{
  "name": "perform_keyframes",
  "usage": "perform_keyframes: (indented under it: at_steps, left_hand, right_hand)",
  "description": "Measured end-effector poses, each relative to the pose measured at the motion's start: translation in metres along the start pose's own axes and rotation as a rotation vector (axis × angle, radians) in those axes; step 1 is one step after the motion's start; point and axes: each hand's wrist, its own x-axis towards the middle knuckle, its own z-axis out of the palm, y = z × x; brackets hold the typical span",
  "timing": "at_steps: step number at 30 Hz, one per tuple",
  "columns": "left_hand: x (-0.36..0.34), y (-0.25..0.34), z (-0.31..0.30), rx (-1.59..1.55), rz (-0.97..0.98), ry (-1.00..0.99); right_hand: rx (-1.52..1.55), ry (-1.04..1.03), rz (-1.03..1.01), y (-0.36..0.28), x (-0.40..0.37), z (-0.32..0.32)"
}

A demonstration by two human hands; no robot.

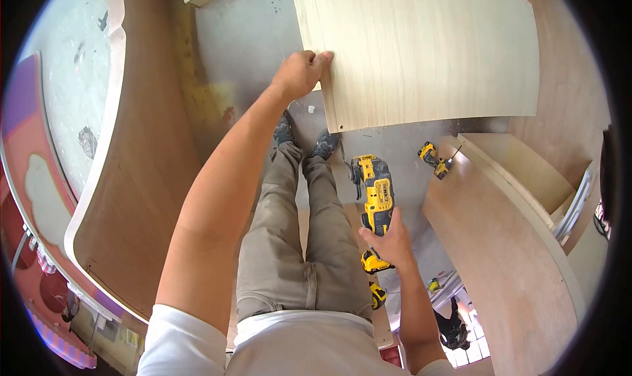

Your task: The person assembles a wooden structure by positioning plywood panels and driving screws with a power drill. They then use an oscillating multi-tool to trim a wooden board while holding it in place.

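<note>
My left hand point(301, 75) is closed on the left edge of a pale plywood sheet point(434, 53), its thumb lying on the top face. The sheet has a curved outer edge and a small dark hole near its lower left corner. In my right hand point(391, 240) is a yellow and black oscillating multi-tool point(377, 195), gripped around its body. The tool's head points toward the sheet, with its thin blade close to the lower left corner. A yellow battery shows below my right hand.
A yellow and black cordless drill point(436, 160) rests at the right, by a curved wooden panel point(500, 244). Another curved panel point(141, 178) stands at the left. My shoes point(322, 144) are just below the sheet. Another yellow and black item point(377, 296) lies beside my leg.
</note>
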Motion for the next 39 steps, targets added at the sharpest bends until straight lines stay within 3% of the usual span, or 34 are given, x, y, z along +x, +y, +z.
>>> perform_keyframes:
  at_steps: [39]
  left_hand:
    - [-0.004, 0.003, -0.001, 0.032, -0.015, -0.027]
  right_hand:
    - [-0.086, 0.033, -0.027, -0.02, 0.002, -0.003]
